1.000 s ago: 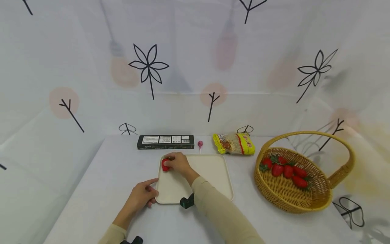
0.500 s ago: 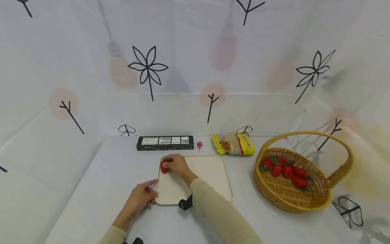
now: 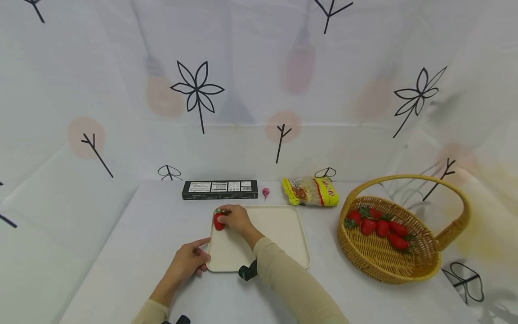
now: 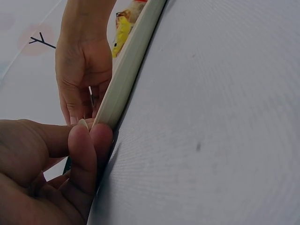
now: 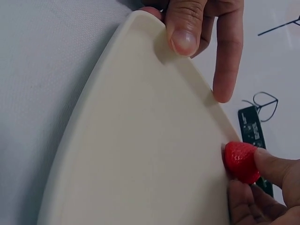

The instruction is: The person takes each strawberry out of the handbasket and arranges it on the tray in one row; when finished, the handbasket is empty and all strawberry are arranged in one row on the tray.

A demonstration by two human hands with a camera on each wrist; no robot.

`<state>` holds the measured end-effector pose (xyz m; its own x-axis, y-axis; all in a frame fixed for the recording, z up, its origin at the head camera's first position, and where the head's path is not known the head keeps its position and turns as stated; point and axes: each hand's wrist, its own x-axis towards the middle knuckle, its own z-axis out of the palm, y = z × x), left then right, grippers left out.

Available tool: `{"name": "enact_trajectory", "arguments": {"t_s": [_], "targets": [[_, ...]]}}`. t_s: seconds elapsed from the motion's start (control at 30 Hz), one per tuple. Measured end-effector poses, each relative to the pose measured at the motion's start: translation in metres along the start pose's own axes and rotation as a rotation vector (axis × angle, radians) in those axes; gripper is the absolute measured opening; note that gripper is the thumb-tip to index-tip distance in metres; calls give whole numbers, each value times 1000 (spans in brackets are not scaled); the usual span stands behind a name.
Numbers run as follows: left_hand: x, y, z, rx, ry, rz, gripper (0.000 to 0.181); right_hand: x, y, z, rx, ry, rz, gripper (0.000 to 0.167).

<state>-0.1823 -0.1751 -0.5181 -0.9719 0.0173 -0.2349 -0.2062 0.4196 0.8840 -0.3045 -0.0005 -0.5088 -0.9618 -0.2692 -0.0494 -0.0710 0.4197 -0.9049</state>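
Between the thumb and fingers of my right hand (image 3: 238, 220) is a red strawberry (image 3: 218, 222), pinched over the far left corner of the cream tray (image 3: 281, 225). Green leaves show at its top. The right wrist view has the strawberry (image 5: 240, 163) close against the tray's edge; whether it touches the tray floor I cannot tell. My left hand (image 3: 188, 261) grips the tray's near left corner, thumb at the rim, one finger stretched along the left side. Up close in the left wrist view, thumb and fingers of the left hand (image 4: 61, 164) pinch the tray rim (image 4: 123, 75).
A wicker basket (image 3: 374, 258) with a tall handle stands at the right, holding several strawberries (image 3: 382, 228). Behind the tray lie a black box (image 3: 220, 190), a pink lollipop (image 3: 265, 192) and a yellow-ended food bag (image 3: 310, 191). A patterned cloth hangs behind the table.
The strawberry in my right hand has shifted slightly down and left, and its green leaves have come into sight. My left hand stays at the tray corner.
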Motion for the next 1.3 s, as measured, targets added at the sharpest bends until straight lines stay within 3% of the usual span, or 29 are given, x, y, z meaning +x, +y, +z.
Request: {"name": "enact_trajectory", "arguments": {"t_s": [0.33,1.3], "targets": [[2,-3,1,-7,-3,-5,58,-4,3,-7,79,0,30,43],[0,-1,1,-28,9,-11,58,-7,6,-7,91,-25,38,49]]}}
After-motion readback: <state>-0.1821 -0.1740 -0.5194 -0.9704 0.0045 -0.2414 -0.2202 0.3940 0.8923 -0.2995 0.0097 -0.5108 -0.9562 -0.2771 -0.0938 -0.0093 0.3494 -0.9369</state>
